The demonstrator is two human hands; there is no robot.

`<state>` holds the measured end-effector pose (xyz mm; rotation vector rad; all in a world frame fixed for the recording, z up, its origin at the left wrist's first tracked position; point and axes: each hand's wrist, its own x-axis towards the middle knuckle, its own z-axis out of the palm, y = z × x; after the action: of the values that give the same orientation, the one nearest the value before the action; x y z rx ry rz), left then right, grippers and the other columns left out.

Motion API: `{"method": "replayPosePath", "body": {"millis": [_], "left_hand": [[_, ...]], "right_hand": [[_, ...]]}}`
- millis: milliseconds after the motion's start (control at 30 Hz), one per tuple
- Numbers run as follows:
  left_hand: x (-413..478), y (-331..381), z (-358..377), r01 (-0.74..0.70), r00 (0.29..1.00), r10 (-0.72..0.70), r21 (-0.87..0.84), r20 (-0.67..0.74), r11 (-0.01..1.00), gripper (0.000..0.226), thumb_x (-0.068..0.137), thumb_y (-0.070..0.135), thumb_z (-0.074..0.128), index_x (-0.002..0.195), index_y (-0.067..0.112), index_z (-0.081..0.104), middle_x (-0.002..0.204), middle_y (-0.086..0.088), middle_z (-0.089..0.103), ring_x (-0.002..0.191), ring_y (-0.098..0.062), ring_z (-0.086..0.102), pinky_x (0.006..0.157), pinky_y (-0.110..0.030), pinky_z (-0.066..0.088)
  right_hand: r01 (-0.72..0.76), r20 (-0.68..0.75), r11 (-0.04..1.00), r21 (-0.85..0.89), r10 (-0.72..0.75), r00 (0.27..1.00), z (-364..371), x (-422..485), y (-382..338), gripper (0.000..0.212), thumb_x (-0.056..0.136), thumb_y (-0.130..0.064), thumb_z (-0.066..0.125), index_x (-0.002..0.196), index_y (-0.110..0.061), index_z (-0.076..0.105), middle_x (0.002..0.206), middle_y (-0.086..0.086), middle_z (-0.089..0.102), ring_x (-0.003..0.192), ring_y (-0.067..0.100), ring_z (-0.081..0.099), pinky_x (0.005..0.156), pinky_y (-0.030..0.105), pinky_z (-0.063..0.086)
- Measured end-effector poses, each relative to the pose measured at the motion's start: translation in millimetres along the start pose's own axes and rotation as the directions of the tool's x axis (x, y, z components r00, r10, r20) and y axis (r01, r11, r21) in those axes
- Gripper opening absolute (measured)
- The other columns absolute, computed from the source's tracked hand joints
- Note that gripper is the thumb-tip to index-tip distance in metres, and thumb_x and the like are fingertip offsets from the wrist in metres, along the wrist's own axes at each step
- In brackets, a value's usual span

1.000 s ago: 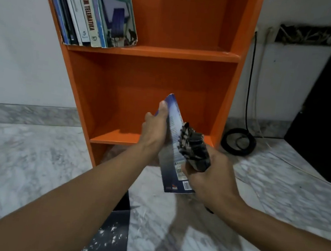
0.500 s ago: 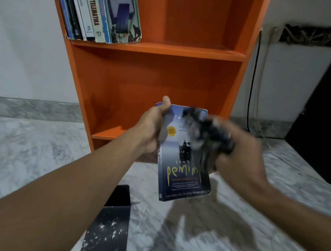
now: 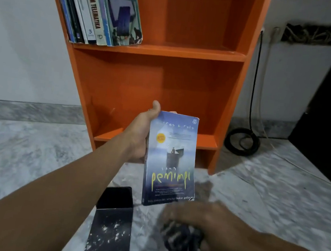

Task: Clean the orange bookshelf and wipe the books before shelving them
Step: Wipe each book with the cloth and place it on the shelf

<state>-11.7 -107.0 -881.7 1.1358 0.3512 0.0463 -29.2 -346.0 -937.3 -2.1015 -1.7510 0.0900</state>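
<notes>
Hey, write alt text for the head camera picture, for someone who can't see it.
A left hand holds a blue book upright before an orange bookshelf, cover facing the camera. Lower right, the blurred right hand grips a dark cloth over the marble floor. Other books lean on the upper shelf.

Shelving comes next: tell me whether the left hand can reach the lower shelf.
Probably yes: the left hand holds the book in front of the lower shelf, nothing between them; the right hand and its rag sit lower, off the path.
</notes>
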Motion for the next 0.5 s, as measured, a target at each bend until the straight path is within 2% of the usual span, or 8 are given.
{"method": "replayPosePath", "body": {"millis": [100, 133, 200, 267, 333, 367, 433, 500], "left_hand": [[-3, -5, 3, 0.015, 0.999, -0.015, -0.005, 0.046, 1.000, 0.065, 0.096, 0.065, 0.034, 0.118, 0.012, 0.066, 0.111, -0.017, 0.070, 0.096, -0.030, 0.070, 0.068, -0.042, 0.059], [-3, -7, 6, 0.004, 0.998, -0.005, 0.001, 0.069, 1.000, 0.063, 0.099, 0.061, 0.032, 0.113, 0.011, 0.067, 0.105, -0.017, 0.070, 0.088, -0.027, 0.073, 0.065, -0.038, 0.059], [-1, -10, 11, -0.013, 0.994, 0.017, -0.036, 0.111, 0.999, 0.061, 0.100, 0.059, 0.032, 0.112, 0.011, 0.068, 0.108, -0.016, 0.070, 0.091, -0.030, 0.072, 0.081, -0.041, 0.055], [0, -7, 16, -0.015, 0.991, 0.025, -0.076, 0.135, 0.997, 0.065, 0.096, 0.065, 0.034, 0.111, 0.013, 0.070, 0.108, -0.016, 0.072, 0.095, -0.032, 0.070, 0.088, -0.045, 0.053], [2, 2, 15, -0.071, 0.996, 0.072, -0.027, 0.046, 0.997, 0.065, 0.096, 0.066, 0.032, 0.110, 0.015, 0.069, 0.098, -0.013, 0.074, 0.081, -0.028, 0.073, 0.073, -0.041, 0.060], [2, 7, 11, -0.102, 0.995, 0.102, -0.002, 0.013, 0.995, 0.065, 0.096, 0.065, 0.031, 0.115, 0.015, 0.068, 0.101, -0.012, 0.074, 0.081, -0.027, 0.073, 0.072, -0.041, 0.060], [4, 11, -5, -0.120, 0.992, 0.120, -0.012, -0.024, 0.993, 0.067, 0.094, 0.067, 0.033, 0.125, 0.016, 0.063, 0.118, -0.013, 0.070, 0.098, -0.030, 0.070, 0.087, -0.045, 0.055], [3, 9, -20, -0.097, 0.994, 0.096, -0.013, -0.057, 0.995, 0.068, 0.092, 0.069, 0.035, 0.129, 0.017, 0.061, 0.124, -0.013, 0.067, 0.108, -0.033, 0.067, 0.096, -0.048, 0.050]], "right_hand": [[-0.093, -0.390, 0.984, 0.151, 0.146, 0.909, -50, 29, 1, 0.064, 0.063, -0.003, 0.062, 0.119, -0.032, 0.067, 0.105, -0.008, 0.073, 0.077, -0.003, 0.065, 0.066, 0.018, 0.053], [-0.125, -0.521, 0.987, 0.103, 0.161, 0.838, -72, 47, 5, 0.065, 0.065, -0.008, 0.061, 0.125, -0.033, 0.065, 0.111, -0.007, 0.072, 0.084, -0.003, 0.065, 0.073, 0.019, 0.052], [-0.221, -0.604, 0.975, -0.002, 0.175, 0.778, -98, 81, 12, 0.072, 0.066, -0.016, 0.057, 0.137, -0.030, 0.055, 0.132, 0.002, 0.062, 0.123, 0.012, 0.055, 0.098, 0.030, 0.045], [-0.353, -0.491, 0.935, -0.025, 0.296, 0.819, -84, 98, 14, 0.080, 0.071, -0.007, 0.060, 0.146, -0.028, 0.042, 0.153, 0.010, 0.038, 0.144, 0.024, 0.031, 0.115, 0.038, 0.029], [-0.336, -0.348, 0.935, -0.108, 0.281, 0.894, -33, 87, 9, 0.091, 0.071, 0.011, 0.057, 0.151, -0.026, 0.032, 0.160, 0.011, 0.019, 0.148, 0.034, 0.015, 0.120, 0.050, 0.017], [-0.230, -0.313, 0.945, -0.233, 0.151, 0.937, -4, 72, 1, 0.091, 0.070, 0.013, 0.056, 0.150, -0.023, 0.035, 0.159, 0.013, 0.023, 0.145, 0.040, 0.019, 0.117, 0.057, 0.019], [0.051, -0.142, 0.902, -0.429, -0.123, 0.982, 39, 35, -11, 0.061, 0.076, -0.002, 0.053, 0.133, -0.024, 0.056, 0.143, 0.014, 0.051, 0.128, 0.042, 0.049, 0.100, 0.063, 0.041], [0.181, 0.016, 0.912, -0.368, -0.189, 0.982, 47, 12, -9, 0.041, 0.079, -0.012, 0.046, 0.110, -0.026, 0.070, 0.117, 0.006, 0.068, 0.105, 0.035, 0.066, 0.082, 0.062, 0.053]]}}
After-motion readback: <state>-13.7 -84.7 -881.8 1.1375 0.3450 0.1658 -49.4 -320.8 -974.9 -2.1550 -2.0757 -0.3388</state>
